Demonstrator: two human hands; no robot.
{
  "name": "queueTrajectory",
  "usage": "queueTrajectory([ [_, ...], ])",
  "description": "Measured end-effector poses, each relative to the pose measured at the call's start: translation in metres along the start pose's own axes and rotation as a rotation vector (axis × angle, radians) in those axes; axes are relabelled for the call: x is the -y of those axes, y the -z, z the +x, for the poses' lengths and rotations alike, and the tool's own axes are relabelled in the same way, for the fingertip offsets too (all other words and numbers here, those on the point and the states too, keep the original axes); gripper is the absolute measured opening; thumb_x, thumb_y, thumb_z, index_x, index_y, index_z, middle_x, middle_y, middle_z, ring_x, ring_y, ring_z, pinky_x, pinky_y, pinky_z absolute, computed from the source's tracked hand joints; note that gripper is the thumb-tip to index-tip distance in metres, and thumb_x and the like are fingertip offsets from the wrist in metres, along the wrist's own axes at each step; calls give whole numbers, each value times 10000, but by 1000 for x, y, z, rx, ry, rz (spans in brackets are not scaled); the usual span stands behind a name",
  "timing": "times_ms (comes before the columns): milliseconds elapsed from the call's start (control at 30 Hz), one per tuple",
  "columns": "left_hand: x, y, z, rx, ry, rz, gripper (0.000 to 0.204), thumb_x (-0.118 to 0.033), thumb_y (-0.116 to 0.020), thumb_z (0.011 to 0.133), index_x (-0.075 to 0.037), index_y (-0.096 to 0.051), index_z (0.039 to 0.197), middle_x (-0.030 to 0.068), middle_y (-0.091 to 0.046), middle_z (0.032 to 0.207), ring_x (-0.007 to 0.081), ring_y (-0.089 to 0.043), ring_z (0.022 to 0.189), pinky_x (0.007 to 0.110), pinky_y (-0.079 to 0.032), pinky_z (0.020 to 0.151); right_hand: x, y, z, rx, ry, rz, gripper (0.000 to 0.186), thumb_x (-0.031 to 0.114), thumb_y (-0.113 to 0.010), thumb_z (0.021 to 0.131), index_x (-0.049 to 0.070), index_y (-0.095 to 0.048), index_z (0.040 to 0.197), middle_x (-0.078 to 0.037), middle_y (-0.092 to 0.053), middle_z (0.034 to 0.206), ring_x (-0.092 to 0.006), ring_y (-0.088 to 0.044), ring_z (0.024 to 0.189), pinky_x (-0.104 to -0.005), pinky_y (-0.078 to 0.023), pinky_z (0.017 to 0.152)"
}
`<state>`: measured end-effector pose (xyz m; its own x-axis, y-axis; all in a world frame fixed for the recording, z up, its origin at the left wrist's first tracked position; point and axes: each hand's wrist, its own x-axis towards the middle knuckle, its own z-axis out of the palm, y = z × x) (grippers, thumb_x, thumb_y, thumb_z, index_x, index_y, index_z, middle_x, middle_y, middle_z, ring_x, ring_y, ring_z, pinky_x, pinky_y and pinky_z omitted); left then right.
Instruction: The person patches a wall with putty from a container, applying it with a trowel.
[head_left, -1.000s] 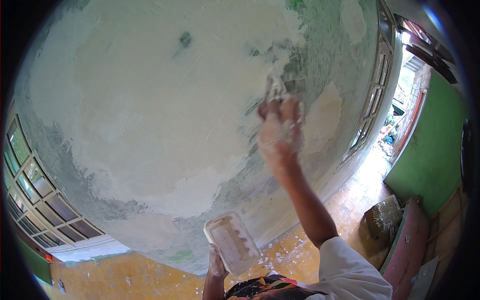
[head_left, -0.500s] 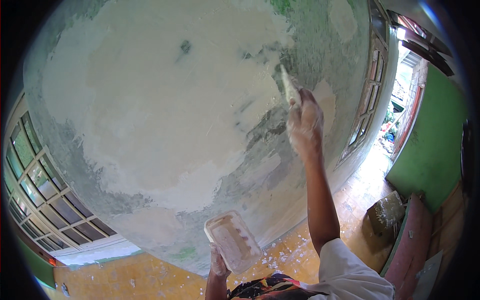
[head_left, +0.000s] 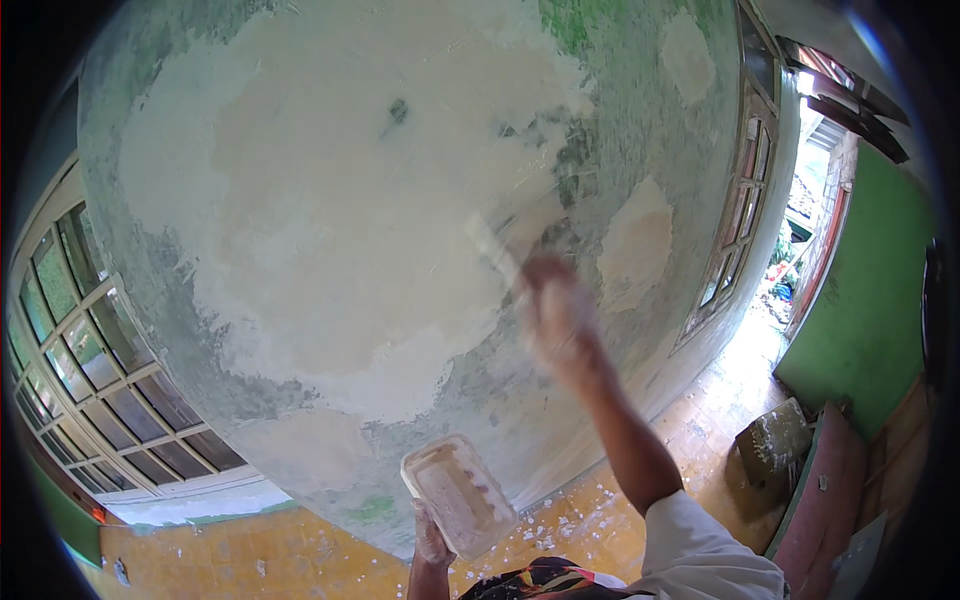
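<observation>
In front of me rises a green wall [head_left: 462, 392] with a broad patch of pale putty [head_left: 300, 220] spread over it. My right hand [head_left: 558, 312], smeared by motion, is closed on a putty knife [head_left: 491, 243]; its pale blade lies over the patch's lower right part, near darker uncovered spots. Whether the blade touches the wall I cannot tell. Lower down, my left hand [head_left: 431, 537] grips a shallow rectangular plastic tub [head_left: 455, 490] by its left side. The tub is tilted and coated inside with whitish putty.
Paned windows [head_left: 108, 375] are at the left, and another window [head_left: 738, 200] is at the right. White flecks dot the yellow floor [head_left: 250, 545]. A splattered box [head_left: 773, 440] stands at right by a pinkish board [head_left: 825, 480], below a green panel [head_left: 860, 290].
My right hand has swept down and to the left across the wall with the putty knife. The tub has shifted slightly left and down; the whole view has moved a little.
</observation>
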<state>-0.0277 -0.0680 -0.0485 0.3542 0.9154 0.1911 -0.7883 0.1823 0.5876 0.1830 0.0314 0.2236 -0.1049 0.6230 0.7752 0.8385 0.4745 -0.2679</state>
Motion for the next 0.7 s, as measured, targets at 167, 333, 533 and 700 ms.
queueTrajectory([
  [167, -2, -3, -10, -18, -14, -49, 956, -726, -537, 865, -76, -286, 1519, 170, -499, 1418, 349, -555, 1248, 555, -488, 1021, -34, 27, 69, -415, 112, -88, 300, 18, -548, 901, -33, -610, 1190, -215, -584, 1190, -368, -574, 1078, -449, -485, 934],
  [333, -6, -6, -10, -10, -89, -17, 951, -723, -529, 872, -71, -282, 1519, 176, -504, 1409, 342, -562, 1240, 548, -492, 1018, -1, -41, 27, -215, 229, -205, 544, 60, -647, 843, 94, -550, 1377, -166, -559, 1293, -346, -506, 1236, -473, -383, 1063],
  [533, -7, -11, -19, -65, -50, -2, 973, -741, -561, 841, -76, -313, 1506, 155, -514, 1398, 344, -572, 1221, 553, -507, 992, 24, -60, -35, 199, 305, 149, 645, -40, -579, 819, 170, -515, 1425, -134, -567, 1329, -296, -536, 1204, -442, -416, 1018],
  [700, -4, -15, -27, -50, -77, 6, 970, -740, -552, 847, -75, -304, 1509, 159, -506, 1406, 350, -560, 1237, 568, -497, 1002, -17, 29, 50, -67, -3, -74, 377, -27, -500, 898, 91, -628, 1232, -190, -645, 1102, -343, -617, 988, -432, -509, 885],
])
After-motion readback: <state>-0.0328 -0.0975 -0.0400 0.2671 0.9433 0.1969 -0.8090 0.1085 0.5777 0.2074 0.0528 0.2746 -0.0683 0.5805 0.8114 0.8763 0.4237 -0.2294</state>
